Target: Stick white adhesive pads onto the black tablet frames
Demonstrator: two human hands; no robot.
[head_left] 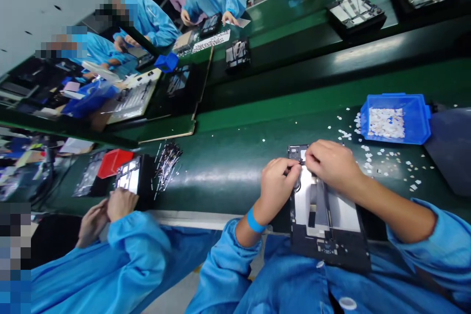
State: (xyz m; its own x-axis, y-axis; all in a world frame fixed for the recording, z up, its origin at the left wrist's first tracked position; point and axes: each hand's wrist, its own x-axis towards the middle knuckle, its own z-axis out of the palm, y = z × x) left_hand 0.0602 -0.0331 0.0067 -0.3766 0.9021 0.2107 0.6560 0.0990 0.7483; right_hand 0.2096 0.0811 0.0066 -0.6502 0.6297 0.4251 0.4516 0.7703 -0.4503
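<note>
Both hands' fingers pinch a small part at the top edge of the dark panel (327, 225); left hand (277, 181) should steady while right hand (331, 164) presses squarely.

The person wears a bright blue work coat with long, loose sleeves gathered at elastic cuffs, the cloth creased along both forearms. A round pale button sits on the coat front near the bottom edge of the view. The left hand (276, 181) and right hand (331, 163) are bare, and a narrow blue band circles the left wrist.
</note>
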